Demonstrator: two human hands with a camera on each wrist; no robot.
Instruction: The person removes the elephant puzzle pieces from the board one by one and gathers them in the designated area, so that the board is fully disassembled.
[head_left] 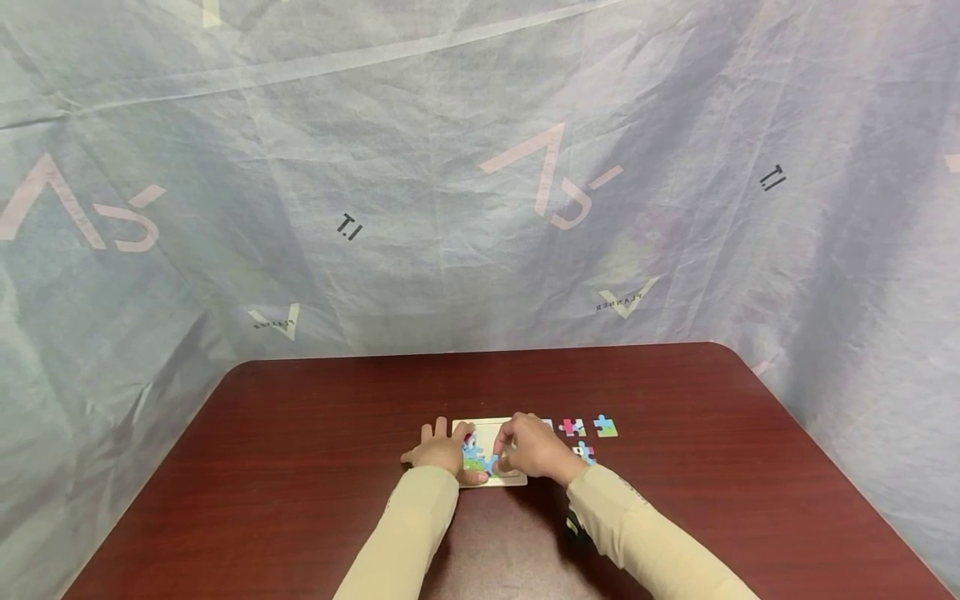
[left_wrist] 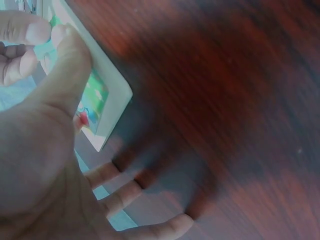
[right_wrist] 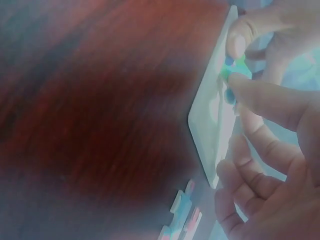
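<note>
A pale jigsaw puzzle tray (head_left: 486,432) lies on the table, with joined blue and green pieces (head_left: 472,457) in its left part. My left hand (head_left: 438,452) spans the tray's left end. Its thumb (left_wrist: 75,55) presses near the front edge, and its other fingers (left_wrist: 167,229) are spread on the table beyond the left side. My right hand (head_left: 536,447) is over the tray's right half. Between its thumb and fingertips it pinches a blue and green puzzle piece (right_wrist: 230,96) beside the joined ones; the fingers partly hide this piece.
Several loose puzzle pieces lie right of the tray: a pink and white one (head_left: 572,427), a blue and green one (head_left: 605,426), and a blue one (head_left: 585,452) near the right wrist. A printed grey cloth (head_left: 442,183) hangs behind the dark red wooden table (head_left: 300,442).
</note>
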